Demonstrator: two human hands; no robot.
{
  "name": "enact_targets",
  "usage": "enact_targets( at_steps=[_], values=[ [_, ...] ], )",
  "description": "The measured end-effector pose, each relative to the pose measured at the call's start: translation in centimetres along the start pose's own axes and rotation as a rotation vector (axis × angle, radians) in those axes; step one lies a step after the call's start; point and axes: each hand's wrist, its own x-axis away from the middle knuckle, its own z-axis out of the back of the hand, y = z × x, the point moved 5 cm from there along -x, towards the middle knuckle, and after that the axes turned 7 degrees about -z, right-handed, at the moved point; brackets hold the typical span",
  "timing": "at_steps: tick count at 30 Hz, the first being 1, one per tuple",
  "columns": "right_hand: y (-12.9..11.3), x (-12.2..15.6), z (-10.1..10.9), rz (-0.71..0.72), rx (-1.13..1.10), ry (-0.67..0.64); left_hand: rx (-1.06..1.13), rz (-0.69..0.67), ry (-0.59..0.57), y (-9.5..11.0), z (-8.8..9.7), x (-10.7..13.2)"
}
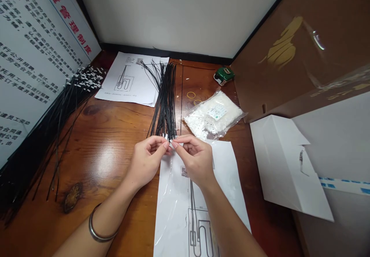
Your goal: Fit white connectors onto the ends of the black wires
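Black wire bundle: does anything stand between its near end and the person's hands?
Nothing visible. The left hand and right hand meet at the near end of the black wire bundle, a small white piece between them. The bag of white pieces lies aside, to the right. The exact grip is hidden.

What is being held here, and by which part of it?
A small white piece is pinched where the left grip and right grip meet. It is mostly covered, so the exact part held cannot be told.
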Motion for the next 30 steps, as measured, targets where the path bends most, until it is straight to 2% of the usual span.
enact_targets(
  at_steps=[8,13,16,20,23,24,27,30],
  values=[
    [0.0,0.1,0.0,0.015,0.026,0.002,-0.017,-0.010,-0.002,0.1,0.0,-0.1],
    [0.2,-0.2,0.2,-0.034,-0.056,0.023,-0.013,-0.005,-0.005,0.2,-0.1,-0.1],
    [0.5,-0.7,1.0,-0.066,-0.149,0.137,-0.043,-0.004,-0.046,0.2,-0.1,0.0],
    [0.2,-1.0,3.2,-0.066,-0.185,0.418,-0.073,-0.019,-0.089,0.3,-0.2,0.2],
    [-1.0,-0.8,5.6,0.036,-0.072,0.630,-0.041,-0.013,-0.044,0.7,0.1,0.2],
    [-1.2,-0.7,6.3,0.049,-0.011,0.662,-0.028,-0.017,-0.023,1.0,0.2,0.1],
    [-1.1,-1.2,7.7,-0.025,0.260,0.593,-0.010,-0.051,0.046,1.9,1.5,-0.1],
    [-0.4,-1.5,8.2,-0.080,0.522,0.540,-0.023,-0.048,0.126,2.8,4.0,-0.2]
  ],
)
